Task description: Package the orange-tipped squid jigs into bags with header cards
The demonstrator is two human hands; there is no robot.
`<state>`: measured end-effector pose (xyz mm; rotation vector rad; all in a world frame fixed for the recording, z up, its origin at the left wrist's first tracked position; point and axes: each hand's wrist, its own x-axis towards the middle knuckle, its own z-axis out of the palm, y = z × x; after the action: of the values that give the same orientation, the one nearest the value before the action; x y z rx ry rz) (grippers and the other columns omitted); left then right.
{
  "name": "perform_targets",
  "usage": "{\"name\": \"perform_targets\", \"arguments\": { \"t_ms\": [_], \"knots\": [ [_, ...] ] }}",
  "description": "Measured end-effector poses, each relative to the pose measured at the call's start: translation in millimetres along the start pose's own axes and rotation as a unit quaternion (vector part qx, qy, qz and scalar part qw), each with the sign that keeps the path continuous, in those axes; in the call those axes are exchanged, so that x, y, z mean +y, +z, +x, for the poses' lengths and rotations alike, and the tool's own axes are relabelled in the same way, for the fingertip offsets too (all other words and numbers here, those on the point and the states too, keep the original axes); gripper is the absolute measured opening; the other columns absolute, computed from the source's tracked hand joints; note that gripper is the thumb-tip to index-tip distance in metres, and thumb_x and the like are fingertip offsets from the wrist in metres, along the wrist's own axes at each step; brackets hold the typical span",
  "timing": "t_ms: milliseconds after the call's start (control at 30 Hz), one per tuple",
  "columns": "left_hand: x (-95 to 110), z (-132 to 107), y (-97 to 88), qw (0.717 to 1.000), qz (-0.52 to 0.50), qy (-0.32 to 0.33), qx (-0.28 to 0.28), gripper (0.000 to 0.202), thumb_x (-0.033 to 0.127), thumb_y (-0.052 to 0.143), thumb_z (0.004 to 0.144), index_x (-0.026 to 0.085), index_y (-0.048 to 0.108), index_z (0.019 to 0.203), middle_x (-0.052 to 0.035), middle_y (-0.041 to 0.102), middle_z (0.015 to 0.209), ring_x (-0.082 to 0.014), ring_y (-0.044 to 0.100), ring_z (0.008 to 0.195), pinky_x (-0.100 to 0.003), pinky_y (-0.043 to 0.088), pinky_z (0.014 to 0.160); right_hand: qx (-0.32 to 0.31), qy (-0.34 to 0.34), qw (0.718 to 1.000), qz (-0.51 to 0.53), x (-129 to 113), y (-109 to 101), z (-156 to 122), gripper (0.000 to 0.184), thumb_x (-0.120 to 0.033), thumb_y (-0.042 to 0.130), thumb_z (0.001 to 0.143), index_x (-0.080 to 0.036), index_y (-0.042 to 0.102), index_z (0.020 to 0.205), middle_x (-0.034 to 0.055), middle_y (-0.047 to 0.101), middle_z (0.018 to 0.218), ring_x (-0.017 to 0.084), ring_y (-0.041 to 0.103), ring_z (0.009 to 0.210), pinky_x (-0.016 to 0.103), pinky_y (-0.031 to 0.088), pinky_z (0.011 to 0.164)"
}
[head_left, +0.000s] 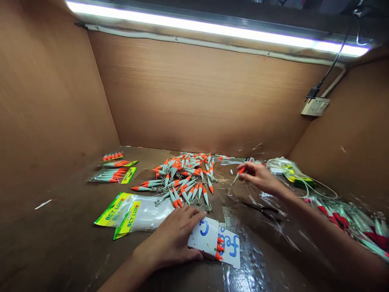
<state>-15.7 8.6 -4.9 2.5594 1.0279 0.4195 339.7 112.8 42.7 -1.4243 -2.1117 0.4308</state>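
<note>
My right hand (pixel 260 176), raised over the right of the table, pinches a single squid lure (pixel 238 176) with an orange end and a pale body. My left hand (pixel 179 233) grips a white holder (pixel 203 240) marked in blue, close to the table's front. Several orange lure tips (pixel 219 248) stick out of the holder's right side, over a white card with blue writing (pixel 232 245). Behind my left hand lies a loose pile of orange and pale lures (pixel 188 178) with metal hook crowns. Clear bags with yellow-green headers (pixel 133 217) lie left of my left hand.
Packed lures (pixel 111 174) sit at the back left. Dark-handled pliers (pixel 264 209) lie below my right forearm. Red and silver lures (pixel 349 221) and bagged items (pixel 288 170) crowd the right. Wooden walls (pixel 197 93) enclose the table, with a lamp (pixel 212 28) overhead.
</note>
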Motion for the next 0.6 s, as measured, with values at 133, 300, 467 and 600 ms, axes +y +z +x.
{"name": "perform_targets", "arguments": {
  "t_ms": [133,300,467,600],
  "knots": [
    [1,3,3.6,1.000,-0.014,0.002,0.020,0.091,0.041,0.085,0.064,0.030,0.045,0.145,-0.0082,0.056,0.135,-0.0312,0.054,0.119,-0.045,0.047,0.102,-0.062,0.087,0.973,0.205,-17,7,-81,0.036,-0.050,0.072,0.082,-0.019,0.076,0.100,0.0057,0.074,0.085,0.019,0.065,0.072,0.028,0.050,0.064],
    [2,7,15.9,0.999,-0.023,0.012,0.045,0.089,0.042,0.085,0.065,0.030,0.046,0.144,-0.0083,0.054,0.137,-0.0311,0.054,0.122,-0.046,0.045,0.105,-0.027,0.134,0.947,0.290,-25,43,-126,0.032,-0.048,0.077,0.078,-0.021,0.077,0.096,0.0062,0.076,0.092,0.024,0.069,0.084,0.033,0.054,0.076],
    [11,7,26.2,0.998,-0.023,0.033,0.050,0.088,0.045,0.086,0.063,0.028,0.050,0.141,-0.0092,0.058,0.132,-0.0316,0.055,0.118,-0.046,0.047,0.102,-0.012,0.044,0.989,0.141,-44,80,-128,0.020,-0.043,0.074,0.083,-0.024,0.077,0.085,0.0046,0.074,0.083,0.023,0.066,0.079,0.033,0.051,0.071],
    [17,6,25.4,0.999,-0.013,0.020,0.042,0.088,0.048,0.086,0.061,0.025,0.052,0.139,-0.0092,0.060,0.126,-0.0310,0.056,0.113,-0.046,0.049,0.098,-0.100,-0.121,0.987,0.043,-50,72,-106,0.014,-0.039,0.070,0.088,-0.027,0.079,0.088,0.0032,0.074,0.087,0.022,0.064,0.089,0.034,0.047,0.082]
  ]
}}
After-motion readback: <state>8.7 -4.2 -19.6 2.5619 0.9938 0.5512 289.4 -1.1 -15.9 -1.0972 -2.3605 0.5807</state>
